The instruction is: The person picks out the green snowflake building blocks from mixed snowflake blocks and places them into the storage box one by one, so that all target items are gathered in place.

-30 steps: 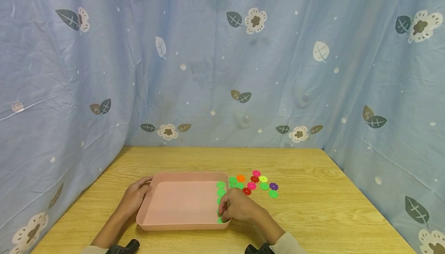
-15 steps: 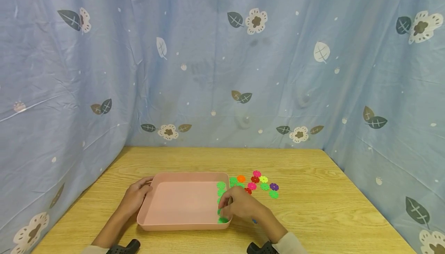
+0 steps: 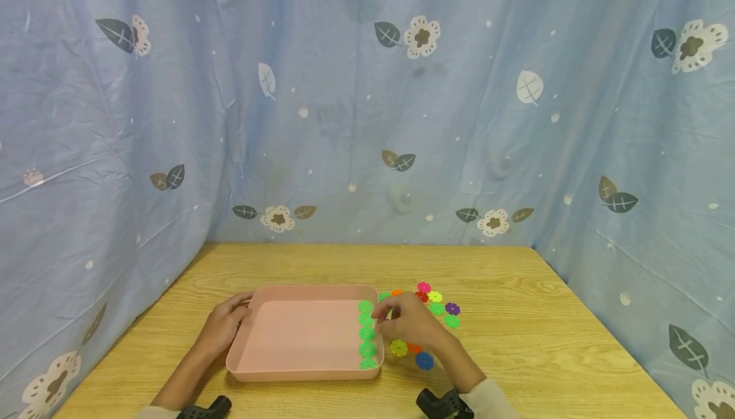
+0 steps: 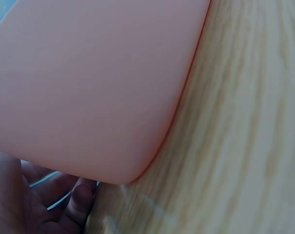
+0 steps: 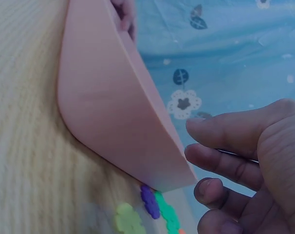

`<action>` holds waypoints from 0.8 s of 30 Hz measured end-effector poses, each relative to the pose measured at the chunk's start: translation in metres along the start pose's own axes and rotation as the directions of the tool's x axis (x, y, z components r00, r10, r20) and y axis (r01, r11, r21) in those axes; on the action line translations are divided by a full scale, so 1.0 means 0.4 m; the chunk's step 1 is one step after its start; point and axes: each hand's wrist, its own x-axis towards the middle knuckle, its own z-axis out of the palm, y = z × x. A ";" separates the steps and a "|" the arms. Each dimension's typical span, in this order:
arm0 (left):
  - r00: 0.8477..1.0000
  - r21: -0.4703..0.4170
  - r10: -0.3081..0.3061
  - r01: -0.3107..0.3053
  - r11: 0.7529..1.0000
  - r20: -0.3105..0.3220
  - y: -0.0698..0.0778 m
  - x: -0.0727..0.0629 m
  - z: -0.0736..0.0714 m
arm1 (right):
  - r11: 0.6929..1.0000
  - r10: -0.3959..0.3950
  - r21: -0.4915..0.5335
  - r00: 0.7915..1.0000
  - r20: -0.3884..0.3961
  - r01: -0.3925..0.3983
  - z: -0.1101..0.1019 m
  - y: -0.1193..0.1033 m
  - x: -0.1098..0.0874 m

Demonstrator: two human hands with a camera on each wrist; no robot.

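A shallow pink tray [image 3: 304,336] lies on the table, a row of several green flower-shaped plastic discs [image 3: 367,349] along the inside of its right wall. At the tray's left end, my left hand [image 3: 221,324] grips the rim; part of that hand is hidden behind the wall in the left wrist view. My right hand [image 3: 410,322] hovers over the right rim, thumb and fingers loosely bent and apart, with nothing between them in the right wrist view. Under the right forearm are a yellow-green disc [image 3: 399,347] and a blue disc [image 3: 424,361].
Right of the tray, more discs are scattered: a pink one [image 3: 423,287], a yellow one [image 3: 435,296], a purple one [image 3: 452,308] and green ones [image 3: 452,321]. The right hand hides some. A blue patterned curtain [image 3: 356,119] surrounds the wooden table [image 3: 517,342].
My right hand has let go of a green disc at the tray's near right corner and risen up and away to the right rim. The left hand has stayed put.
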 end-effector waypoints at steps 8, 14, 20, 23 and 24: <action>1.000 -0.009 0.000 0.000 1.000 0.004 0.000 0.000 0.000 | 0.998 -0.025 -0.059 0.997 -0.070 0.021 -0.041 0.008 -0.006; 1.000 -0.007 0.004 -0.004 1.000 0.006 0.002 -0.001 0.001 | 0.999 -0.007 -0.050 0.993 -0.115 0.001 -0.079 0.018 -0.014; 1.000 -0.012 0.006 -0.006 1.000 0.007 0.003 -0.002 0.001 | 0.996 0.052 -0.060 0.984 -0.169 -0.063 -0.116 0.028 -0.027; 1.000 -0.010 0.000 0.000 1.000 0.001 0.004 -0.002 0.001 | 0.995 0.067 -0.055 0.981 -0.181 -0.078 -0.134 0.035 -0.034; 1.000 -0.011 -0.001 0.001 1.000 0.001 0.004 -0.002 0.001 | 0.995 0.071 -0.054 0.980 -0.185 -0.083 -0.140 0.037 -0.037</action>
